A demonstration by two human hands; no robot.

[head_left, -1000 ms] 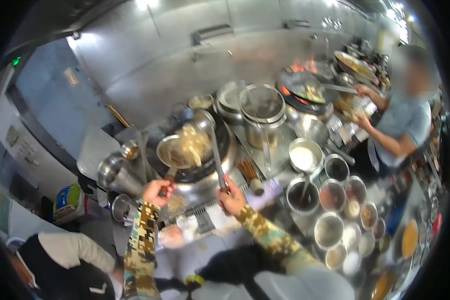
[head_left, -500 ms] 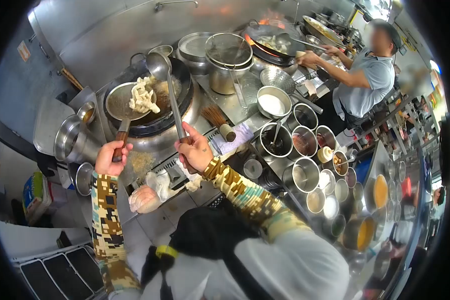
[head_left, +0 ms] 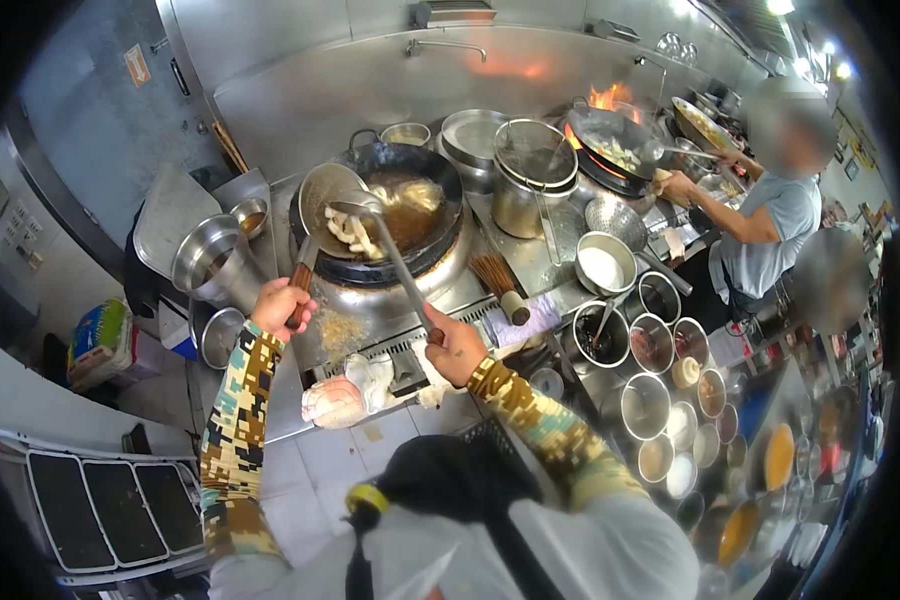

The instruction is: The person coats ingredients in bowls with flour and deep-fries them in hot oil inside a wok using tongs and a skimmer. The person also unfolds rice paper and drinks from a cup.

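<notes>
My left hand (head_left: 283, 308) is closed round the wooden handle of a round strainer (head_left: 316, 192), which is tilted over the left side of a black wok (head_left: 445, 232). My right hand (head_left: 457, 345) grips a long-handled ladle (head_left: 402, 270), its bowl against the strainer's right edge. Pale strips of food (head_left: 348, 234) hang at the strainer's lower side, partly hidden by the ladle. More pale pieces (head_left: 417, 194) lie in the brown liquid (head_left: 400, 228) of the wok.
A bamboo brush (head_left: 498, 285) and crumpled cloths (head_left: 345, 392) lie along the stove's front. Stacked pots (head_left: 523, 205) stand right of the wok, several seasoning containers (head_left: 646, 405) beyond. A co-worker (head_left: 770, 220) handles another wok (head_left: 610, 150) over flames. Metal pots (head_left: 215, 262) stand at left.
The strainer has tipped from roughly level to tilted, and the ladle's bowl has come down beside it. Some pale pieces now lie in the wok. The camera view has shifted.
</notes>
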